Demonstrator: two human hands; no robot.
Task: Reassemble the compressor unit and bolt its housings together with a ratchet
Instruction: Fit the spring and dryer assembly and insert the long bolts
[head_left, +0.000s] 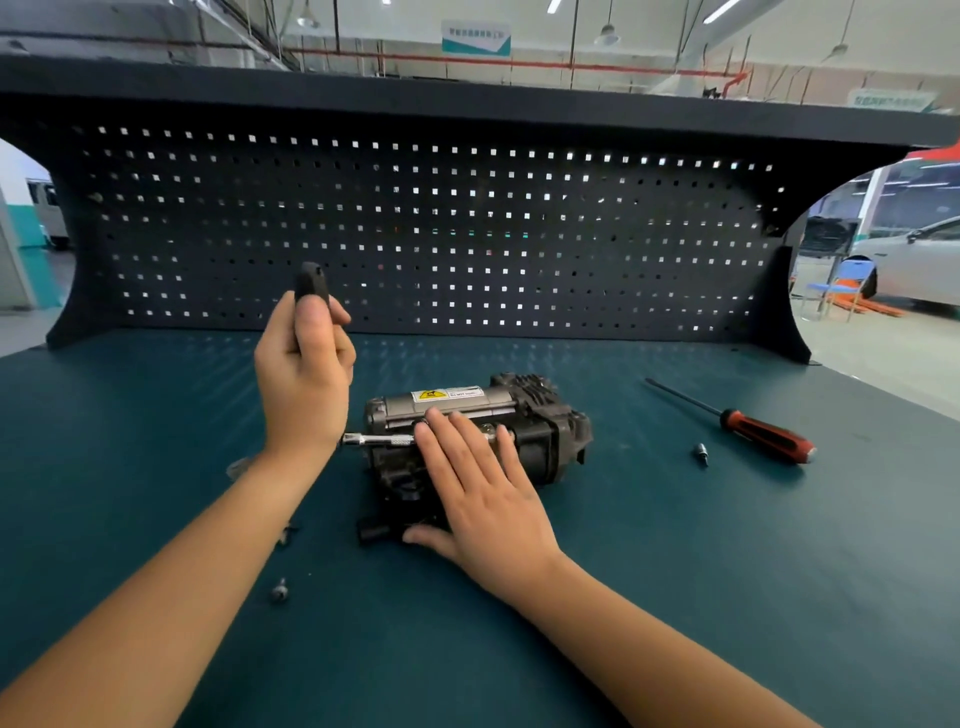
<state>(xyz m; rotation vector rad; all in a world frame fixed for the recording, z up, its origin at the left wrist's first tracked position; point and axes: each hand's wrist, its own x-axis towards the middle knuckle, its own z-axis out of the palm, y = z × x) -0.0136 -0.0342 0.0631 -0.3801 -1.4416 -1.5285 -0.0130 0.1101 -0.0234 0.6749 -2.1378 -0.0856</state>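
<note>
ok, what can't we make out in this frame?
Head view:
- ratchet head: hidden by the left hand, which grips the handle.
- where the extension meets the compressor unit: covered by the right hand, lying flat.
- yellow label text: too small.
- small part beside the left forearm: blurred, type unclear.

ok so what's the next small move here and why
Probably swing the ratchet handle through a short arc to turn the bolt it is seated on. The left hand grips the handle, which stands upright, its chrome extension runs level into the compressor unit, and the right hand lies flat on the unit to steady it. A loose bolt on the mat suggests more fastening remains.
</note>
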